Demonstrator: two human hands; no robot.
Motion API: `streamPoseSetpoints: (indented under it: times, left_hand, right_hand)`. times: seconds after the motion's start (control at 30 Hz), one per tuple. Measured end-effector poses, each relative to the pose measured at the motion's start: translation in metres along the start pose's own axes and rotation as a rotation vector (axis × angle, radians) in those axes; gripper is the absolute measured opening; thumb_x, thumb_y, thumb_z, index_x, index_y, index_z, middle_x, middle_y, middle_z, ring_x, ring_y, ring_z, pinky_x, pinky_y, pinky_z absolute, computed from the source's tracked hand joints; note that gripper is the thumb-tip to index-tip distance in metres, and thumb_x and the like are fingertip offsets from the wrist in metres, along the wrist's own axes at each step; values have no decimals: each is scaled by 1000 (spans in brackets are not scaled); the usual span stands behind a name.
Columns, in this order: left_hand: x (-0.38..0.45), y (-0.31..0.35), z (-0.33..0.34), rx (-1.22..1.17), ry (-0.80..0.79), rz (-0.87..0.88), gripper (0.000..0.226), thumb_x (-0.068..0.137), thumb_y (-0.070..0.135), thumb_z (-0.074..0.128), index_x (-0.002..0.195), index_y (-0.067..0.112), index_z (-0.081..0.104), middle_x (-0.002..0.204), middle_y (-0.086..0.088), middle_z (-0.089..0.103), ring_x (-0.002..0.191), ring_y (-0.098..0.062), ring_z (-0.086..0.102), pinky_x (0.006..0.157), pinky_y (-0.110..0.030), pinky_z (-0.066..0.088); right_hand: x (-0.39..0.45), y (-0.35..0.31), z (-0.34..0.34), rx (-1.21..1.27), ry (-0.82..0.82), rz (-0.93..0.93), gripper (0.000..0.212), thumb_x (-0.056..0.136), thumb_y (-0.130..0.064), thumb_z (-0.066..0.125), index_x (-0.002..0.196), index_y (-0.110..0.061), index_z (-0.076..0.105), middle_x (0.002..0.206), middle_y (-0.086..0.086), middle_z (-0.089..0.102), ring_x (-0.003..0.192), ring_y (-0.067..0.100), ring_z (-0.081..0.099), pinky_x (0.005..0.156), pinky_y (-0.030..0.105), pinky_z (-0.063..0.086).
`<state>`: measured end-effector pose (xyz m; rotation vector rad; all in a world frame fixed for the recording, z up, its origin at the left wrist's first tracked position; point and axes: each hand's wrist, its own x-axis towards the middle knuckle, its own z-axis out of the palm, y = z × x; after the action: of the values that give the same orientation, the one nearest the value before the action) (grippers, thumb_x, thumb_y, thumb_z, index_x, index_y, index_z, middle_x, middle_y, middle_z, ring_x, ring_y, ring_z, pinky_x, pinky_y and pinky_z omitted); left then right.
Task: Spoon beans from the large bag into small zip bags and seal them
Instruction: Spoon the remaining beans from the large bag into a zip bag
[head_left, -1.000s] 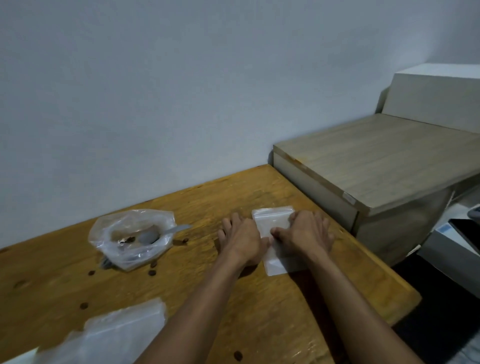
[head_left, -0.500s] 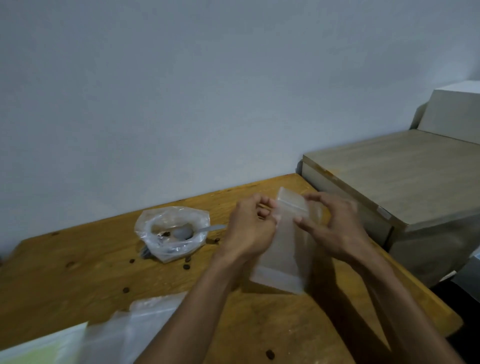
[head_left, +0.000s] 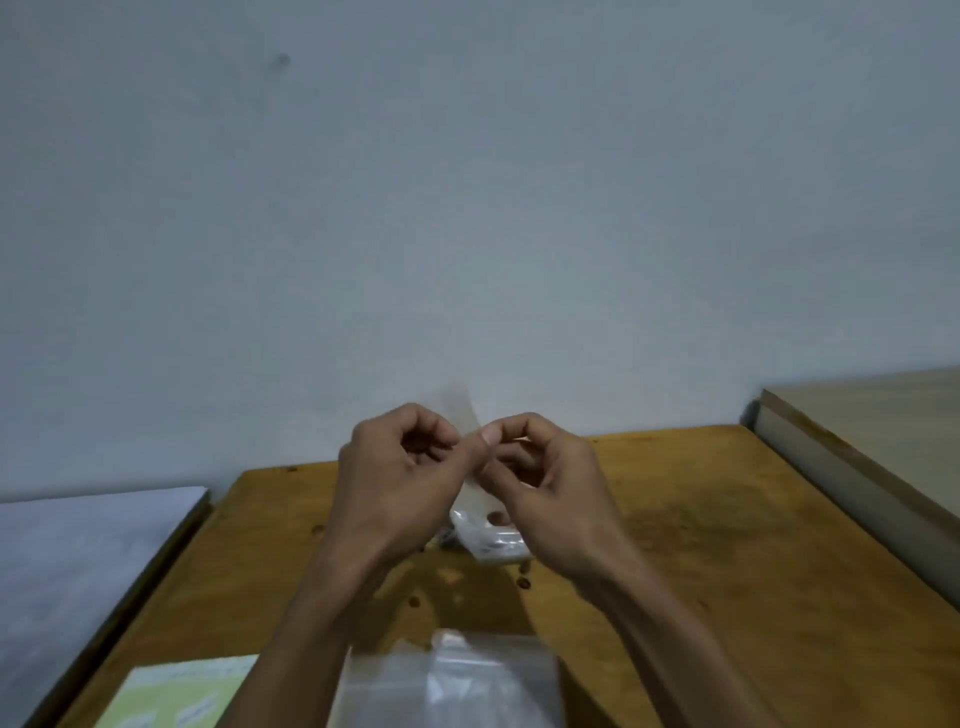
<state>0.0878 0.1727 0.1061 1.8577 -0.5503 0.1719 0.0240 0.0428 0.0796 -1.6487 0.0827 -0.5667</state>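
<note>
Both hands are raised together above the surface (head_left: 727, 519), the left hand (head_left: 400, 467) and right hand (head_left: 540, 473) each pinching the top edge of a small zip bag (head_left: 470, 499) between them. The bag hangs with its long axis near upright, mouth at the fingertips, equally near both. The large bag (head_left: 493, 540) lies just beyond and below the hands. A green-printed sheet (head_left: 176, 696) sits near-left; its writing is too blurred to read.

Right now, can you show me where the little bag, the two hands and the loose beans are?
small zip bag (head_left: 460, 410): head view, blurred top edge above the fingers.
left hand (head_left: 397, 478): head view, back of hand.
right hand (head_left: 548, 483): head view, back of hand.
loose bean (head_left: 525, 583): head view, on the table.
</note>
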Motion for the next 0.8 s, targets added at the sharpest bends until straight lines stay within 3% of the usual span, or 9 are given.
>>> streamPoseSetpoints:
  times: [0.1,0.2,0.3,0.47,0.67,0.73,0.8]
  left_hand:
    - [8,-11,-12,-147,14,-82,30,75,37,83,77,10,71,71,-3,72,68,-16,68,70,-38,61]
    - [13,-21,-21,-233,-26,-107,27,81,33,80,81,7,73,79,-12,74,84,-32,72,81,-53,61]
    - [13,-27,-23,-274,-81,-118,29,83,34,76,86,6,73,86,-16,75,89,-34,72,82,-52,61]
    - [10,-27,-20,-266,-120,-92,36,77,42,72,89,9,73,88,-14,74,89,-31,71,81,-48,62]
    - [6,-27,-15,-153,-137,-55,12,96,18,65,89,12,73,84,-7,72,86,-25,70,77,-42,63]
    - [6,-26,-12,-106,-133,-45,15,96,13,62,85,11,72,81,-9,71,84,-29,68,76,-48,62]
    - [5,-26,-9,-75,-144,-37,16,95,16,62,81,12,71,78,-6,70,81,-28,68,77,-53,60]
  right_hand:
    - [9,0,17,59,-126,-3,15,91,-19,72,105,-19,68,103,-3,75,102,11,71,83,39,61]
    - [14,3,20,163,-183,64,19,90,-18,73,108,-17,71,107,0,75,106,17,70,83,43,60]
    - [18,9,16,202,-209,119,21,87,-20,73,108,-17,72,107,5,76,106,22,71,87,52,59]
    - [18,13,11,314,-213,202,24,82,-22,74,105,-14,73,105,11,76,102,26,71,79,43,57]
    - [14,18,4,395,-205,263,20,87,-19,70,106,-13,73,97,5,76,93,21,70,77,42,55]
    - [11,17,5,341,-185,232,18,93,-15,66,110,-13,71,97,2,77,92,16,72,72,33,56]
    - [10,18,7,42,-109,79,21,97,-18,64,116,-14,71,97,-1,77,90,8,72,68,22,56]
